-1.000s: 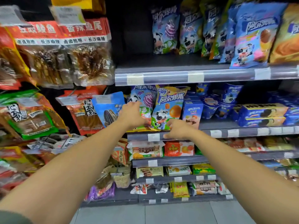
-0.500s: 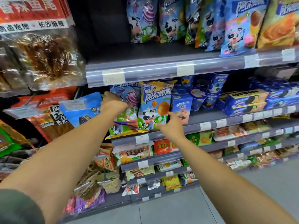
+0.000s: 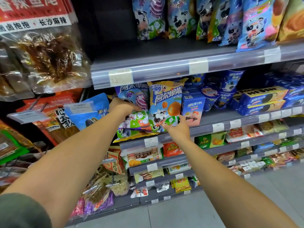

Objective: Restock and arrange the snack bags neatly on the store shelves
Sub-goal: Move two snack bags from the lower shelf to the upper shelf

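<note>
The middle shelf (image 3: 207, 119) holds two cow-print snack bags side by side. The left hand (image 3: 122, 107), arm stretched out, curls its fingers round the purple-swirl bag (image 3: 136, 124), which leans beneath them, its foot slipping over the shelf lip. Right of those fingers the orange bag (image 3: 166, 104) stands upright, print outward. The right hand (image 3: 178, 129) lays spread, straight fingers on its lower corner.

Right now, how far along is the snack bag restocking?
Done: cow-print bags stand in a row on the upper shelf. In hand: left hand holds the purple-swirl bag, right hand touches the orange bag's base. Left: the purple-swirl bag leans out over the middle shelf's edge; upper shelf's left end shows no bags.
</note>
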A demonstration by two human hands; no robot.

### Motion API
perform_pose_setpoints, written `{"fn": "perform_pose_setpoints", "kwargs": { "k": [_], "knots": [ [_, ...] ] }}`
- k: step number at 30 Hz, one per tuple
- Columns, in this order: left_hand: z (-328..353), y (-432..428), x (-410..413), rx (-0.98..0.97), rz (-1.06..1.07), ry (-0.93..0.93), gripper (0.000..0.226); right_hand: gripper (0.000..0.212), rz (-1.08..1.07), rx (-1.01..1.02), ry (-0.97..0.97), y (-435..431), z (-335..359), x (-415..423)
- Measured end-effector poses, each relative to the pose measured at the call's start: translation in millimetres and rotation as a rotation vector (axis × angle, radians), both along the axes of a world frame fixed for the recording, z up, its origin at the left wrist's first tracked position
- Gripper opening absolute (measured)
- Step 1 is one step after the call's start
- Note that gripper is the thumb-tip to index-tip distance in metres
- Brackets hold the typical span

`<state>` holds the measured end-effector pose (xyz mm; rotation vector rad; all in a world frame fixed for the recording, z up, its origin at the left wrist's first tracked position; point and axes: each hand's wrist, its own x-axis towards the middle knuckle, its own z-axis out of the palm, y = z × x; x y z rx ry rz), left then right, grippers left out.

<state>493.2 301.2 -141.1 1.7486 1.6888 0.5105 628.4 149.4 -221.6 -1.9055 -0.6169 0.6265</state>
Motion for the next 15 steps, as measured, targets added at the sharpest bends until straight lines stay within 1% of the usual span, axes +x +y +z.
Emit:
{"fn": "perform_pose_setpoints", "kwargs": {
  "k": [2,3,4,8,10,12,13,15],
  "knots": [
    [-5,1,-1,-0.040,0.024,-0.128,0.113,0.098,0.003,-0.017,-0.010,2,-3,1],
    [-7,-1,-1,-0.054,0.042,-0.162,0.115,0.099,0.007,-0.019,-0.006,2,-3,2],
    [-9,-2,-1,-0.079,0.052,-0.188,0.112,0.100,0.010,-0.016,0.003,3,-5,4],
    [-14,-7,-6,-0.196,0.073,-0.316,0.073,0.100,0.016,0.014,0.032,5,-10,9],
    [-15,-12,-14,-0.218,0.076,-0.351,0.065,0.101,0.029,0.023,0.044,7,-13,12],
    [-14,-21,-23,-0.224,0.098,-0.372,0.051,0.103,0.034,0.033,0.058,8,-13,13],
    [-15,-28,-29,-0.218,0.112,-0.388,0.047,0.102,0.034,0.041,0.068,9,-13,14],
    [-17,-44,-40,-0.182,0.101,-0.370,0.049,0.098,0.034,0.063,0.083,11,-11,16]
  ]
}}
